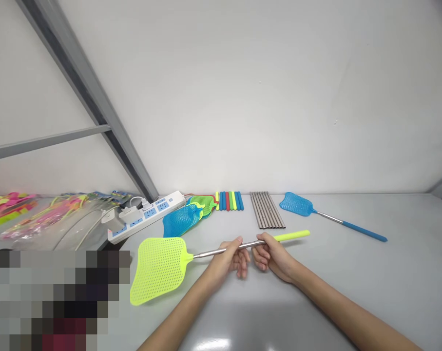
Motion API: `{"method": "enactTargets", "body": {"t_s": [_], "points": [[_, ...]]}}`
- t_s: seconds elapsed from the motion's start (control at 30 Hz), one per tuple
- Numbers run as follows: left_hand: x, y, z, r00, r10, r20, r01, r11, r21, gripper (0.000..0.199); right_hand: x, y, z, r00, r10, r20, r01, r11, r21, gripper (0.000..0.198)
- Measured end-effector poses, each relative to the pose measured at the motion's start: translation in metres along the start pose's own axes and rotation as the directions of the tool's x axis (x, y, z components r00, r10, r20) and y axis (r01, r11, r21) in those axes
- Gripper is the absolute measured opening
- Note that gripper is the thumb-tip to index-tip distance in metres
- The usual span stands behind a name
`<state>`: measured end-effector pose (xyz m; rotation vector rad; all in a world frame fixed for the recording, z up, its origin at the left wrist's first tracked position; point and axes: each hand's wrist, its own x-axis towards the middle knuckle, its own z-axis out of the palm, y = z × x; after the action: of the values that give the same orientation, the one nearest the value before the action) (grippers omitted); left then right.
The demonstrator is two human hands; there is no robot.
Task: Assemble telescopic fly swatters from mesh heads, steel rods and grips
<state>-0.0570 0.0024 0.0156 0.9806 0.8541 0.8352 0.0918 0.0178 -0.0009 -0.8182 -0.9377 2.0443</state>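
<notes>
A fly swatter with a yellow-green mesh head [160, 270], a metal rod and a yellow grip is held above the grey table. My left hand [231, 258] pinches the rod near its middle, thumb on top. Close to the yellow grip, my right hand [270, 251] has its fingers closed on the same rod. The swatter's head points left, its grip to the right. Behind it lies a row of metal rods [267, 210]. To the right of those rests a blue fly swatter [297, 204] with a blue grip.
Several coloured grips [230, 201] line up near the wall. Loose swatter heads [180, 219] in blue, green and yellow are stacked beside a white power strip [147, 217] with plugs. Bagged colourful items [48, 217] lie far left. A blurred patch hides the lower left.
</notes>
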Motion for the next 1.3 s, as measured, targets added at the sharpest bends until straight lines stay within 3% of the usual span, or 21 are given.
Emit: {"method": "enactTargets", "body": {"t_s": [0.13, 0.27, 0.57, 0.87, 1.07, 1.3], "points": [[-0.002, -0.004, 0.000, 0.987, -0.115, 0.116, 0.114, 0.993, 0.012, 0.048, -0.001, 0.002, 0.000, 0.996, 0.052, 0.068, -0.053, 0.999, 0.009, 0.042], [-0.006, -0.005, -0.003, 0.945, -0.228, 0.235, 0.239, 0.971, -0.019, 0.047, -0.003, 0.004, -0.002, 0.989, 0.076, 0.123, -0.079, 0.997, 0.019, 0.043], [-0.009, -0.010, 0.008, 0.904, -0.358, 0.236, 0.369, 0.929, -0.007, 0.053, -0.004, 0.020, 0.009, 0.990, 0.078, 0.120, -0.075, 0.997, -0.024, 0.044], [-0.009, -0.006, 0.014, 0.954, -0.263, 0.144, 0.267, 0.964, -0.011, 0.052, -0.001, 0.021, 0.008, 0.999, -0.021, 0.035, 0.022, 1.000, -0.013, 0.048], [-0.004, -0.004, 0.011, 0.998, -0.067, 0.006, 0.067, 0.997, -0.028, 0.042, -0.001, 0.013, 0.009, 1.000, -0.006, -0.021, 0.007, 0.999, 0.053, 0.042], [0.001, 0.001, 0.000, 0.969, 0.065, -0.237, -0.093, 0.990, -0.108, 0.031, 0.001, -0.006, -0.006, 0.993, 0.008, -0.121, 0.006, 0.993, 0.118, 0.040]]}}
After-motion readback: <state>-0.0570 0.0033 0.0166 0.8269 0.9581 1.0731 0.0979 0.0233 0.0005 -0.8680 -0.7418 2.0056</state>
